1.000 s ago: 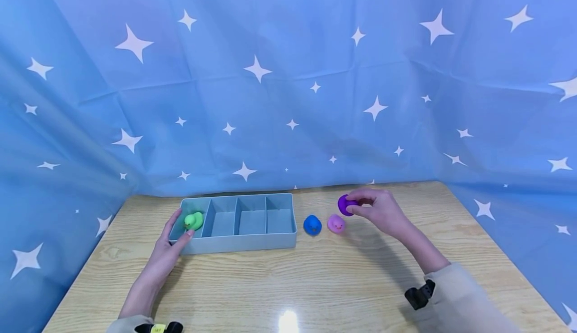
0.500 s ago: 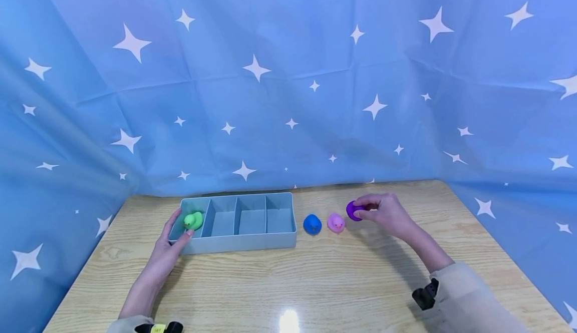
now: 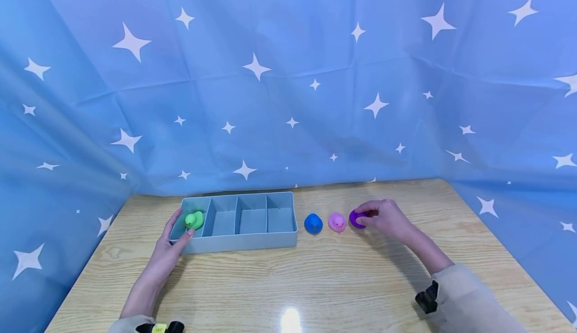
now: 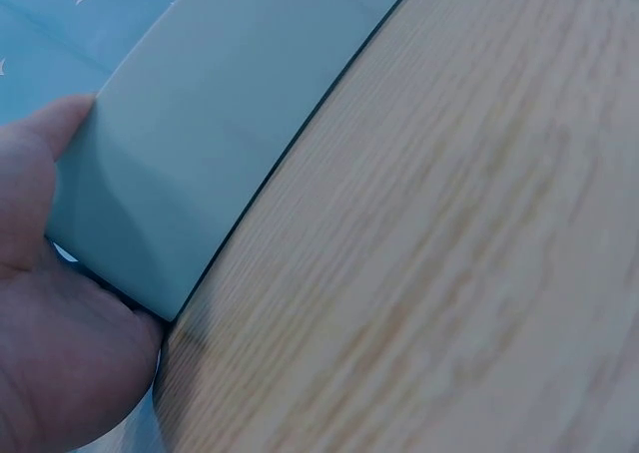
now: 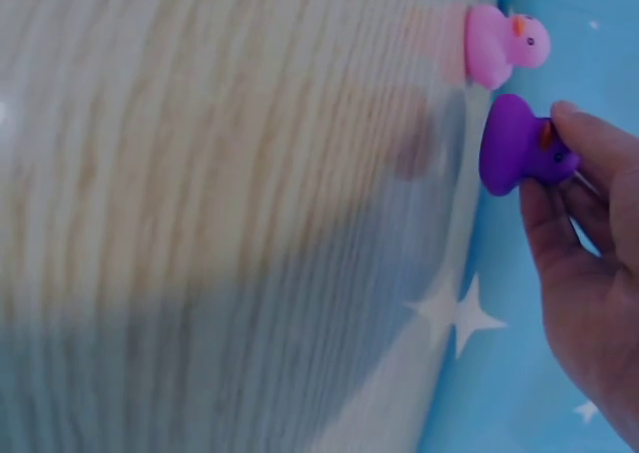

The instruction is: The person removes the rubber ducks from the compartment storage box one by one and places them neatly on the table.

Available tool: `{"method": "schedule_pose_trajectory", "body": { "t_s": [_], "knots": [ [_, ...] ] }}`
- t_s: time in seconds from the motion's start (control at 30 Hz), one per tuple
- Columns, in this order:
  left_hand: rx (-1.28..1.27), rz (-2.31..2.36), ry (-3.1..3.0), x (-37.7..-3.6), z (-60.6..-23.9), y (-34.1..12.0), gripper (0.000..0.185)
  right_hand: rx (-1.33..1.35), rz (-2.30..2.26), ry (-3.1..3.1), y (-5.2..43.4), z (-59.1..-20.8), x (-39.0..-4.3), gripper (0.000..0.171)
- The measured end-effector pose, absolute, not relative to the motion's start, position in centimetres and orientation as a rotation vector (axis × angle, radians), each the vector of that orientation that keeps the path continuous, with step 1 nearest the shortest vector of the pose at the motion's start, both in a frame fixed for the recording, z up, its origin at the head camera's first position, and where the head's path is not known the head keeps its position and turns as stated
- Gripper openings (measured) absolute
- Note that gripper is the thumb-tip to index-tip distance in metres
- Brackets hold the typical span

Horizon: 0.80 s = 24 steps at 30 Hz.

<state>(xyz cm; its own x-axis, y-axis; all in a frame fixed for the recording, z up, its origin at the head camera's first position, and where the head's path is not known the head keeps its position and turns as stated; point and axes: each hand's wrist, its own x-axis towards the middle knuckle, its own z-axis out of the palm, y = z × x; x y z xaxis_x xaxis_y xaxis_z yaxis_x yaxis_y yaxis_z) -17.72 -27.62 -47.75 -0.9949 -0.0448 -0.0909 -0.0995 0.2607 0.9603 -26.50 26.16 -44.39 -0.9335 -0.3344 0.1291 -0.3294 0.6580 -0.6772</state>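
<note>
Between thumb and fingertips, my right hand [image 3: 385, 219] pinches a purple rubber duck [image 3: 357, 219] by its head, close over the table at the right end of a row of ducks. In the right wrist view the purple duck's [image 5: 507, 146] rounded body points away from the fingers. Beside it sit a pink rubber duck [image 3: 337, 222] and a blue rubber duck [image 3: 313, 224]. My left hand [image 3: 168, 243] grips the left end of a grey-blue divided box [image 3: 243, 243], thumb at the front rim and fingers along the side. A green rubber duck [image 3: 194, 220] lies in the box's leftmost compartment.
The box stands near the back of the wooden table [image 3: 288, 278], left of the row of ducks. Behind the table and along its sides hangs a blue curtain [image 3: 270, 97] with white stars.
My right hand has moved the purple duck right and down, from behind the pink duck to its right side. The left hand, the box and the other ducks keep their places.
</note>
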Motion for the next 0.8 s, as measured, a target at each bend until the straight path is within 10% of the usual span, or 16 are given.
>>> {"method": "schedule_pose_trajectory", "body": {
  "t_s": [0.8],
  "knots": [
    [-0.171,1.850,2.444,-18.0,-47.8,-27.7,0.084,-0.512,-1.184,2.839,26.3,-45.9,-26.3,0.021]
  ]
}}
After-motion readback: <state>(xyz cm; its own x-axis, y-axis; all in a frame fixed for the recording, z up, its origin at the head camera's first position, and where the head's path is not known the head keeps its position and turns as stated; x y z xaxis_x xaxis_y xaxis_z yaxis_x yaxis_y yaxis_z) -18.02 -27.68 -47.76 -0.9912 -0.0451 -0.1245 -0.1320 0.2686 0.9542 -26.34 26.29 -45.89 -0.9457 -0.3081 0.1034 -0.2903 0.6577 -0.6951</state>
